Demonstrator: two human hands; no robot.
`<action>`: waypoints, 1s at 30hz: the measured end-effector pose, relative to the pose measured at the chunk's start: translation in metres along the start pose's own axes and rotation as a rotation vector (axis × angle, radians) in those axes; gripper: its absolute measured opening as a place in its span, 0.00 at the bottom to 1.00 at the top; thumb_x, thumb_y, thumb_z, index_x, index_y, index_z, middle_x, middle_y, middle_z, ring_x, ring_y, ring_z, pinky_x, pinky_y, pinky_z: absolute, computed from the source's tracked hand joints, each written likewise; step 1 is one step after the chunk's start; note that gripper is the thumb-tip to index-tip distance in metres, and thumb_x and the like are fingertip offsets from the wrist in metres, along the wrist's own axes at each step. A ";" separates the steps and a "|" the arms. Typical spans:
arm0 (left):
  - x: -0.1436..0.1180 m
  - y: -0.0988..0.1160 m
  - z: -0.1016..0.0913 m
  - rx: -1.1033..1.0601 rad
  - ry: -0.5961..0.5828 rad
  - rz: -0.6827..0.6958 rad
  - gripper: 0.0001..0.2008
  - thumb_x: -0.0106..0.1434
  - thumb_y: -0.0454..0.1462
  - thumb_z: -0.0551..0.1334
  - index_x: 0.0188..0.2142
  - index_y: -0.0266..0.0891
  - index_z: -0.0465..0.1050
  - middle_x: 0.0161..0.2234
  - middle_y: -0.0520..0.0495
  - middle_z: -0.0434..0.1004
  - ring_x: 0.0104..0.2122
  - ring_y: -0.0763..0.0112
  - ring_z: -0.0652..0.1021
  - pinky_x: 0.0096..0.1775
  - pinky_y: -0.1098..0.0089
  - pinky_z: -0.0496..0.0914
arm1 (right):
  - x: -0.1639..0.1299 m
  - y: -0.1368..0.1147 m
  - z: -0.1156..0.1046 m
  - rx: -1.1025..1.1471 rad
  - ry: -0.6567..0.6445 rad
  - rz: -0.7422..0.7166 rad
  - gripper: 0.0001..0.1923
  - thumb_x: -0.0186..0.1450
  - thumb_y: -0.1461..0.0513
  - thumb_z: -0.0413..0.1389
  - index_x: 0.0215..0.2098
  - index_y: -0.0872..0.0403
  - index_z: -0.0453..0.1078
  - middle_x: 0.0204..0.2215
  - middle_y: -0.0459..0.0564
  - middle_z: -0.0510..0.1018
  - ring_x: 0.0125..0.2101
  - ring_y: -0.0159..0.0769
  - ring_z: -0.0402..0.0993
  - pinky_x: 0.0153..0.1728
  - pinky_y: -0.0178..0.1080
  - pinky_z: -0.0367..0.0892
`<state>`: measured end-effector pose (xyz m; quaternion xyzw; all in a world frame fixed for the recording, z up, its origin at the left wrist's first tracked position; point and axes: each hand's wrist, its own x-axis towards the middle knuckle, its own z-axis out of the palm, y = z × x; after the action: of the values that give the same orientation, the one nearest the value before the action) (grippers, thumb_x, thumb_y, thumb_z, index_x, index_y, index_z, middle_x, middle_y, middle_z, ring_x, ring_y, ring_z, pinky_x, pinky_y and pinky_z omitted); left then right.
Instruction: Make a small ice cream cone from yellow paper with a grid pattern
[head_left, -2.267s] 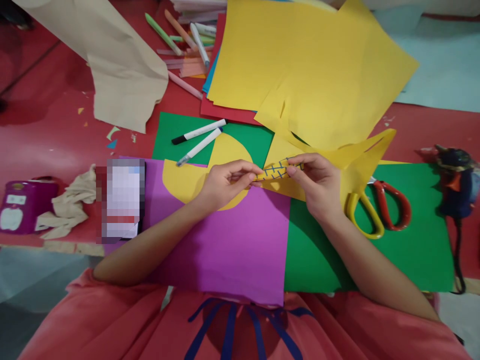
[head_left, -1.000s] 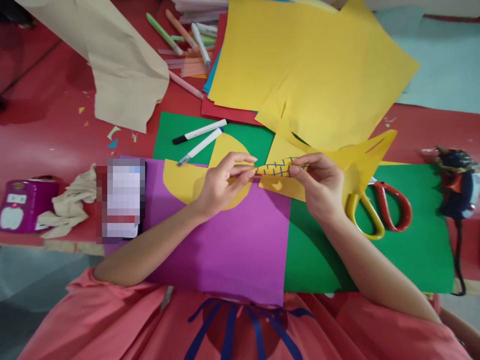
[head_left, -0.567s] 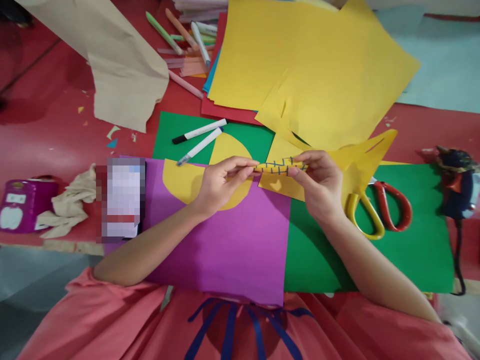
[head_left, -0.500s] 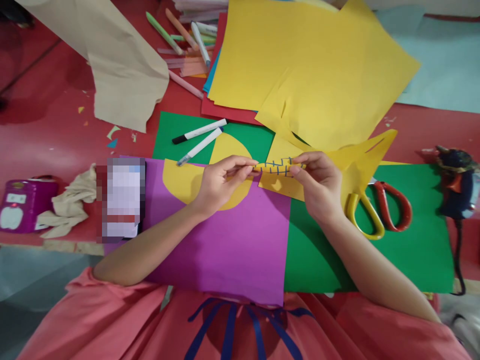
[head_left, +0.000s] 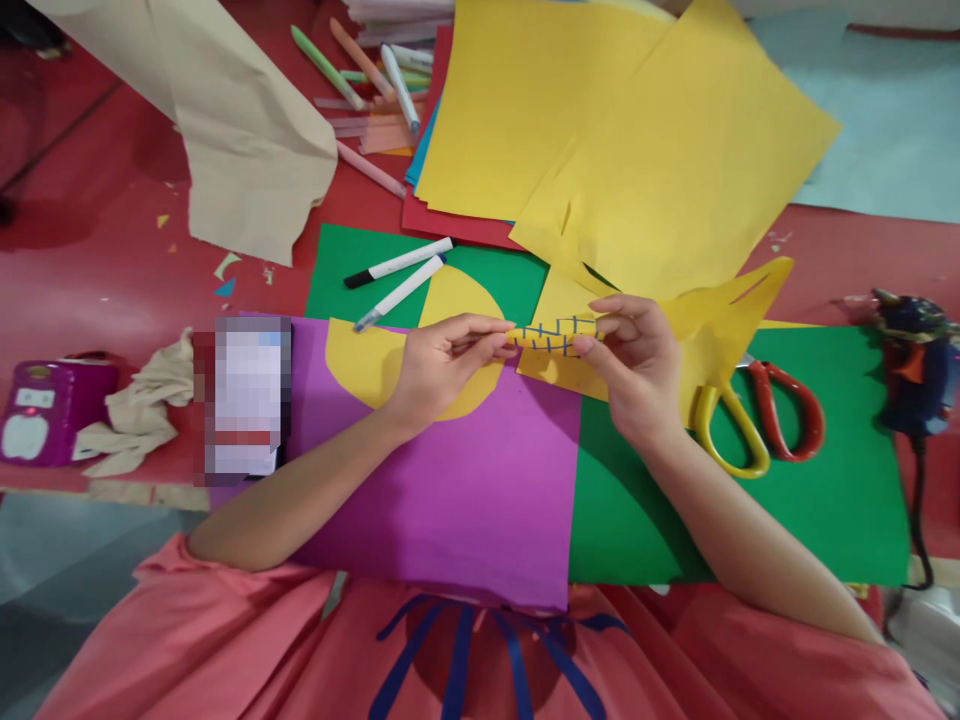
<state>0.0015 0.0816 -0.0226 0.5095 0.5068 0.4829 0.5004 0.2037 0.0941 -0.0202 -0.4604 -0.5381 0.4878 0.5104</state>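
Observation:
Between my two hands stretches a small yellow paper strip (head_left: pixel 551 336) marked with dark blue lines. My left hand (head_left: pixel 442 370) pinches its left end with thumb and fingertips. At the other end my right hand (head_left: pixel 637 360) grips the strip between thumb and fingers. Below my left hand lie yellow rounded paper pieces (head_left: pixel 367 360) on a purple sheet (head_left: pixel 465 500). Close behind them rest a black-capped marker (head_left: pixel 401 262) and a blue-tipped marker (head_left: pixel 401 295). Scissors (head_left: pixel 787 412) with one yellow and one red handle lie right of my right hand, their blades mostly covered by yellow paper.
Large yellow sheets (head_left: pixel 630 130) are stacked at the back, over red and blue ones. A green sheet (head_left: pixel 825 520) spreads on the right near a dark corded tool (head_left: pixel 919 370). To the left are a phone (head_left: pixel 247 400), a purple power box (head_left: pixel 56 410) and beige cloth (head_left: pixel 255 170).
My right hand's fingers have shifted slightly to the left along the strip, and its upper fingers have lifted a little. My left hand stays almost still.

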 end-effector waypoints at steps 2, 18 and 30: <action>-0.001 0.001 0.000 -0.010 0.006 0.013 0.09 0.60 0.40 0.68 0.37 0.39 0.80 0.32 0.49 0.84 0.31 0.71 0.84 0.36 0.76 0.80 | 0.000 0.000 -0.001 -0.014 0.009 0.008 0.11 0.60 0.62 0.63 0.41 0.47 0.70 0.26 0.41 0.69 0.28 0.30 0.70 0.36 0.36 0.72; -0.006 0.004 -0.004 0.329 -0.007 0.320 0.06 0.60 0.39 0.67 0.37 0.42 0.81 0.33 0.50 0.84 0.29 0.74 0.83 0.32 0.78 0.77 | 0.004 -0.001 -0.005 0.179 -0.008 0.140 0.08 0.60 0.63 0.64 0.37 0.48 0.72 0.24 0.40 0.70 0.24 0.27 0.68 0.27 0.32 0.68; -0.003 0.002 -0.003 0.206 0.031 0.348 0.05 0.59 0.33 0.68 0.37 0.42 0.80 0.33 0.53 0.83 0.31 0.77 0.83 0.35 0.81 0.77 | 0.008 0.002 -0.007 0.221 0.013 0.102 0.10 0.58 0.61 0.66 0.37 0.47 0.74 0.25 0.40 0.67 0.24 0.24 0.67 0.28 0.29 0.68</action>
<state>-0.0012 0.0789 -0.0207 0.6303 0.4653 0.5157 0.3468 0.2105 0.1022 -0.0218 -0.4312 -0.4536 0.5666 0.5360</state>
